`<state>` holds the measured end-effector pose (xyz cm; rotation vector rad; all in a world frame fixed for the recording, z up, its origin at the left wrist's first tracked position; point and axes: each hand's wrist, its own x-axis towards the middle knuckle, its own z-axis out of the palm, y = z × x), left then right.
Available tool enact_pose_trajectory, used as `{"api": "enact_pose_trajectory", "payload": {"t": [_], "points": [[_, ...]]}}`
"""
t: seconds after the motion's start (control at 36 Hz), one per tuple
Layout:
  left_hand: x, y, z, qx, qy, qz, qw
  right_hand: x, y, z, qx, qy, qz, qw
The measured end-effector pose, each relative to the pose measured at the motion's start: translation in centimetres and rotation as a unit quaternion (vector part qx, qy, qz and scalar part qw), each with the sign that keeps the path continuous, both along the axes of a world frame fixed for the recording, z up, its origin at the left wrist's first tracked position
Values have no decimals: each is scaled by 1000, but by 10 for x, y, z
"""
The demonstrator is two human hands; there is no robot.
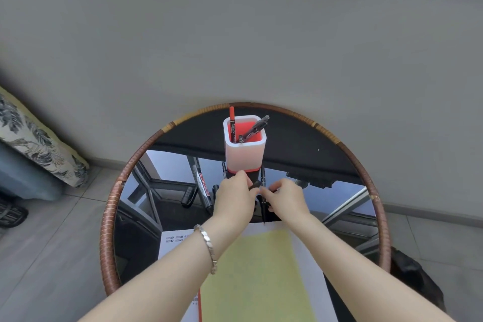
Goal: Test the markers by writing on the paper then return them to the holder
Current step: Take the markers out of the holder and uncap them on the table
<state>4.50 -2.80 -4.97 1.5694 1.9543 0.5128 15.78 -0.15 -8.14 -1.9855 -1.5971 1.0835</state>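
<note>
A white holder with a red inside (245,154) stands at the far middle of a round glass table (339,165). In it are a red marker (232,123) and a black marker (254,128). Just in front of the holder, my left hand (235,198) pinches what looks like a black cap, and my right hand (287,198) grips a thin black marker (263,205) pointing down at the paper. Yellow paper (258,277) lies on white sheets (177,243) under my forearms. A whiteboard marker (201,185) and other black markers lie left of my hands.
The table has a brown wicker rim (109,217) and a mirror-like top that reflects windows. A grey wall stands right behind it. A leaf-patterned cushion (34,138) is at the far left and a dark bag (415,280) sits on the floor at the right.
</note>
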Motion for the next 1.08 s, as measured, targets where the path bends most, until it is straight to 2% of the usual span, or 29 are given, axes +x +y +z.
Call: {"api": "enact_pose_trajectory", "payload": {"t": [0.22, 0.33, 0.42, 0.56, 0.64, 0.75, 0.94, 1.03, 1.08], "points": [[12, 11, -5, -38, 122, -53, 990, 14, 2, -3, -40, 46, 26, 998], [9, 10, -5, -41, 139, -65, 987, 16, 2, -1, -53, 49, 46, 996], [2, 5, 0, -15, 128, -55, 990, 18, 2, 5, -33, 44, 56, 997], [-17, -5, 22, 59, 111, -46, 991, 14, 19, 49, 144, 111, -1, 983], [-28, -9, 36, 83, 90, -39, 992, 6, 36, 75, 199, 114, 0, 973], [-37, -12, 48, 124, 62, -24, 990, -8, 54, 85, 196, 70, -31, 978], [-38, -17, 49, 148, 28, -14, 988, -20, 62, 78, 177, -2, -28, 984], [-37, -19, 49, 167, 22, -16, 986, -18, 54, 81, 210, 15, -36, 977], [-37, -18, 49, 192, 20, -17, 981, -15, 47, 87, 261, 72, -52, 961]]}}
